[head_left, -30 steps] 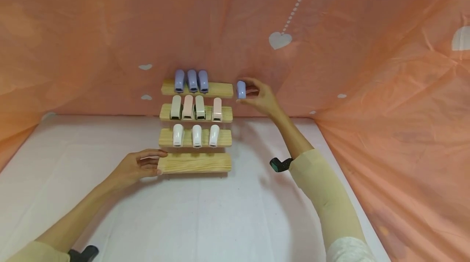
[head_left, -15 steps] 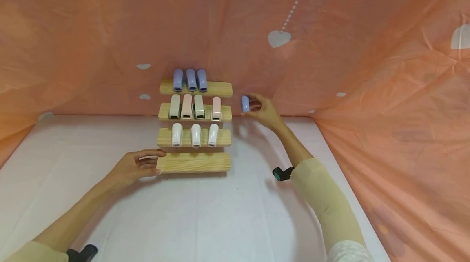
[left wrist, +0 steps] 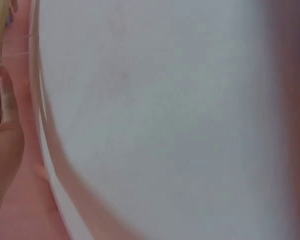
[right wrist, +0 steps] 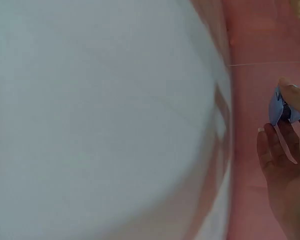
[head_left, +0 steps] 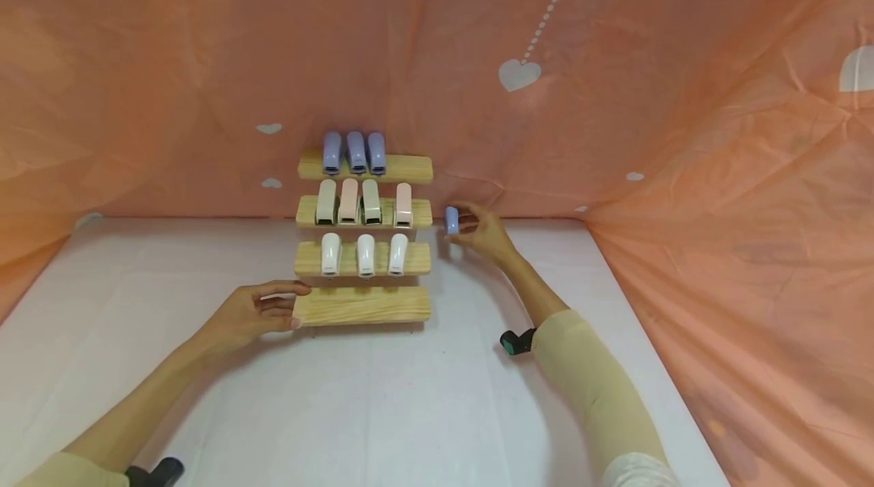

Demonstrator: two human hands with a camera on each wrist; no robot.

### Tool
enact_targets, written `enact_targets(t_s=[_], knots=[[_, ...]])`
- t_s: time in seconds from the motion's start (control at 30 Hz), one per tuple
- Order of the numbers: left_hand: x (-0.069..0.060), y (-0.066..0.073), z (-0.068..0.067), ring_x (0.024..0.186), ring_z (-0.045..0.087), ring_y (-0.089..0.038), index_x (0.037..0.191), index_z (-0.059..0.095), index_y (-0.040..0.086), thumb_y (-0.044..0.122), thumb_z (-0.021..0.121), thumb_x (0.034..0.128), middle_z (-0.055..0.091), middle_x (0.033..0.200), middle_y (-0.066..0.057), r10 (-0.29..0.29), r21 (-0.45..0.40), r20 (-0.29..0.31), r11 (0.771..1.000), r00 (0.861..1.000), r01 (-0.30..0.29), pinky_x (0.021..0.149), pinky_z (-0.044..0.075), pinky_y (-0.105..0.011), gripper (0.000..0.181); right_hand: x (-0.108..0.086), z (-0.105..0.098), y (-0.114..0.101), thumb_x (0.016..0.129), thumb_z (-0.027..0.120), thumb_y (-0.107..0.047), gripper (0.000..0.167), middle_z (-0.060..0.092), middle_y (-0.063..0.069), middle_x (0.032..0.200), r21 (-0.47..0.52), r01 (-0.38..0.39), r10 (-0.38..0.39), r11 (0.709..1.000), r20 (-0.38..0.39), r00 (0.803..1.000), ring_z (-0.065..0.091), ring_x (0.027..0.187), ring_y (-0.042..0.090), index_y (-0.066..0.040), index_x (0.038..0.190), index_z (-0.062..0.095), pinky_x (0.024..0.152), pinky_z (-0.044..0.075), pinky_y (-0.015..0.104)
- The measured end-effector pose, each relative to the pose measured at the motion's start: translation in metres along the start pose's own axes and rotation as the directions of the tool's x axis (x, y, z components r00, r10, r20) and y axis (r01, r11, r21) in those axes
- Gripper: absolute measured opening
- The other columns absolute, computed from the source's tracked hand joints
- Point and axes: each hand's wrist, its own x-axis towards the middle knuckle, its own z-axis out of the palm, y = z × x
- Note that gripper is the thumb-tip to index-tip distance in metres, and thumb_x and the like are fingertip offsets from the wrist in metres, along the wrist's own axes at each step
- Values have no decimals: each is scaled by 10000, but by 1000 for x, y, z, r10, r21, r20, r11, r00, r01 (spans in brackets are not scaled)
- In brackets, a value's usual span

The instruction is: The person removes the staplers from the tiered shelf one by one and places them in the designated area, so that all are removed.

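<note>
In the head view a four-tier wooden display rack (head_left: pixel 362 306) stands at the back of the table. My left hand (head_left: pixel 246 314) holds the left end of its lowest board between thumb and fingers. To the right of the rack, my right hand (head_left: pixel 486 235) pinches a small purple stapler (head_left: pixel 451 220) between thumb and fingers. The right wrist view shows this purple stapler (right wrist: pixel 277 107) at its right edge. On the top board stand several purple staplers (head_left: pixel 356 152). Cream staplers (head_left: pixel 326 202) and pink staplers (head_left: pixel 403 205) share the second board. White staplers (head_left: pixel 366 255) sit on the third.
A white cloth (head_left: pixel 382 403) covers the table. Behind it and along the sides hangs an orange-pink curtain (head_left: pixel 437 39) with pale hearts. A black wrist camera (head_left: pixel 517 342) sits on the right forearm, another black camera (head_left: pixel 164 472) on the left.
My right hand has come down with the purple stapler, from beside the top board to about the height of the second board's lower edge. My left hand has stayed on the rack.
</note>
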Motion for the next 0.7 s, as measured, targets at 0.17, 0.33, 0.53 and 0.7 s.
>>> enact_targets(t_s=[0.17, 0.33, 0.53, 0.7], knots=[[0, 2, -1, 1044, 650, -53, 1281, 606, -53, 7, 774, 836, 642, 1285, -10, -2, -11, 2, 1000, 1000, 2, 831, 568, -257, 480, 0, 9, 6, 769, 824, 26, 649, 598, 239, 1242, 4, 2, -2, 1000, 9, 1000, 613, 1098, 403, 29, 1353, 540, 941, 530, 463], [0, 3, -2, 1048, 646, -55, 1291, 590, -75, 4, 769, 839, 637, 1298, -22, -7, -24, 6, 1000, 1000, 7, 843, 562, -249, 493, 0, 18, 9, 761, 833, 13, 661, 600, 227, 1235, -15, -17, 17, 1000, 9, 1000, 614, 1096, 381, 21, 1350, 532, 942, 528, 445], [-1, 4, -2, 1054, 638, -41, 1307, 556, -113, 15, 766, 846, 598, 1340, -151, -23, -11, 6, 1000, 1000, 24, 852, 559, -250, 523, 3, 27, 14, 776, 829, -6, 628, 609, 182, 1236, -92, -41, 45, 995, 35, 998, 635, 1047, 327, -13, 1333, 538, 931, 529, 413], [1, 4, -1, 1053, 639, -39, 1307, 550, -121, 16, 761, 850, 565, 1339, -273, -21, -3, 21, 1000, 1000, 21, 846, 560, -248, 521, 2, 27, 16, 744, 860, -29, 636, 621, 183, 1222, -167, -18, 26, 986, 43, 999, 628, 1026, 326, 7, 1300, 555, 924, 521, 425]])
